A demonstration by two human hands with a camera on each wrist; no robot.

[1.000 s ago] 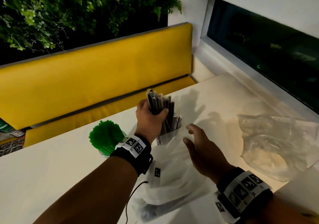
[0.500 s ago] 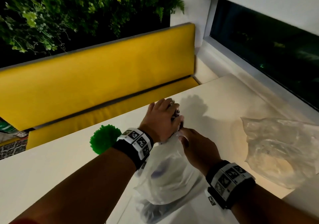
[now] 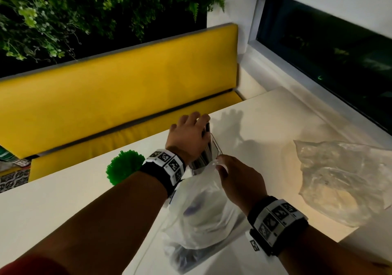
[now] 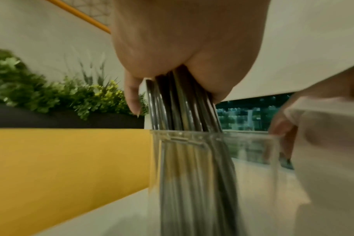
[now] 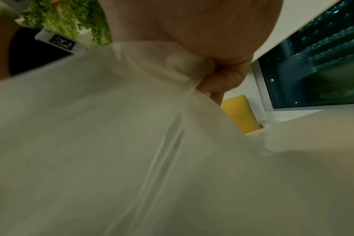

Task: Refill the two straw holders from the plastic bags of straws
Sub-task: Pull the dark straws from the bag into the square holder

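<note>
A clear straw holder (image 3: pixel 213 150) stands near the table's far edge with dark straws (image 3: pixel 206 131) upright in it. My left hand (image 3: pixel 189 135) lies on top of the straws, palm down and fingers spread. In the left wrist view the palm (image 4: pixel 182 47) covers the tops of the dark straws (image 4: pixel 180 103) above the holder's rim (image 4: pixel 243 140). My right hand (image 3: pixel 235 175) pinches the top edge of a white plastic bag (image 3: pixel 201 209) beside the holder; the right wrist view shows its fingers (image 5: pixel 214 79) nipping the bag's film (image 5: pixel 131 127). A second holder full of green straws (image 3: pixel 123 167) stands to the left.
A crumpled, clear plastic bag (image 3: pixel 339 181) lies on the table (image 3: pixel 63 200) at the right. A yellow bench (image 3: pixel 116 96) runs behind the table's far edge, with plants above it. A dark window (image 3: pixel 328 58) lines the right side.
The left hand has lowered the bundle of dark straws into the clear holder and spread its fingers. The right hand has reached in and taken the white bag's top edge.
</note>
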